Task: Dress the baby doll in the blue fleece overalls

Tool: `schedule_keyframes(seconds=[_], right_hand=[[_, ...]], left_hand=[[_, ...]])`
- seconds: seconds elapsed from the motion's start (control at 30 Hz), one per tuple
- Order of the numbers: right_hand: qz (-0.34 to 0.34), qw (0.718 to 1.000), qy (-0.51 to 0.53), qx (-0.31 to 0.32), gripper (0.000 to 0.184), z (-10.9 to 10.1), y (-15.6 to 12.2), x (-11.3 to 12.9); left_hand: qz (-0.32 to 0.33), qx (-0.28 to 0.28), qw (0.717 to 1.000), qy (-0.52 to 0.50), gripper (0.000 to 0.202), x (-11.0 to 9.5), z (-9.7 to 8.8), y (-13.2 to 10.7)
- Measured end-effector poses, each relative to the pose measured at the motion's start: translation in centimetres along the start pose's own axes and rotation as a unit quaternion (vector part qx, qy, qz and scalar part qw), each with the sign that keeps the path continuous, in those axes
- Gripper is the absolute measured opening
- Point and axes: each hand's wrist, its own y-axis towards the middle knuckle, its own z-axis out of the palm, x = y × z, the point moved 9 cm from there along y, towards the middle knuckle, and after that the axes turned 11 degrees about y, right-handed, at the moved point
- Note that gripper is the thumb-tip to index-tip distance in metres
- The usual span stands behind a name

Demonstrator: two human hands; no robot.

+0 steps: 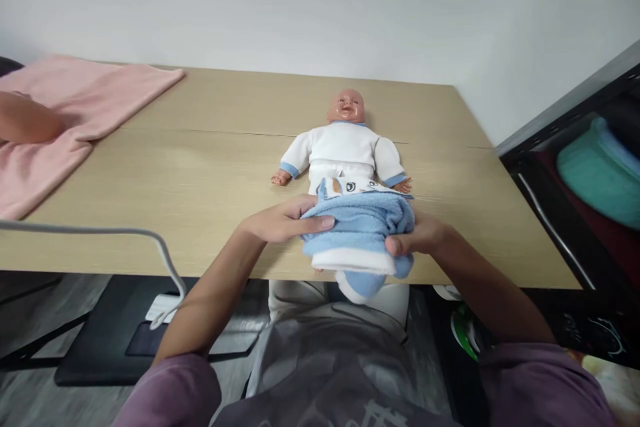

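A doll [345,147] in a white top lies on its back on the wooden table [200,167], head away from the person. A blue cloth [360,223] is bunched over the doll's legs at the near table edge. The left hand [287,220] clasps the cloth on one side of the doll, fingers together. The right hand [417,237] clamps it on the other, fingers curled. A pink blanket [85,103] lies well left of the doll, with a white cable [100,232] nearer.

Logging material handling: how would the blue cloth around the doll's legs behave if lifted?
Probably floppy: the blue cloth bunches in folds between the left hand and right hand. Its fuzzy surface should resist slipping.
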Motion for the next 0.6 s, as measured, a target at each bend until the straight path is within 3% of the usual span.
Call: schedule_keyframes(seconds=[0.1, 0.23, 0.33, 0.43, 0.5, 0.6], right_hand=[[0.014, 0.999, 0.002, 0.048, 0.070, 1.5, 0.2, 0.6], [-0.014, 0.998, -0.012, 0.057, 0.061, 4.2, 0.4, 2.7], [-0.020, 0.996, -0.061, -0.057, 0.044, 4.3, 0.2, 3.1], [-0.028, 0.972, -0.111, -0.206, 0.022, 3.1, -0.6, 2.8], [-0.036, 0.961, -0.122, -0.247, 0.017, 3.0, -0.9, 2.5], [-0.051, 0.960, -0.120, -0.249, 0.017, 3.7, -0.8, 2.3]], left_hand=[[0.027, 0.054, 0.997, -0.038, 0.064, 0.0, 1.6, -0.8], [0.030, -0.017, 0.996, -0.081, 0.051, 0.9, 1.4, -1.9], [0.012, -0.063, 0.995, -0.074, 0.046, 1.2, 1.8, -2.9], [-0.044, -0.139, 0.989, -0.037, 0.038, 1.8, 2.3, -3.9], [-0.087, -0.215, 0.973, -0.017, 0.033, 2.2, 2.3, -4.6], [-0.097, -0.301, 0.949, 0.018, 0.032, 2.1, 2.6, -5.3]])
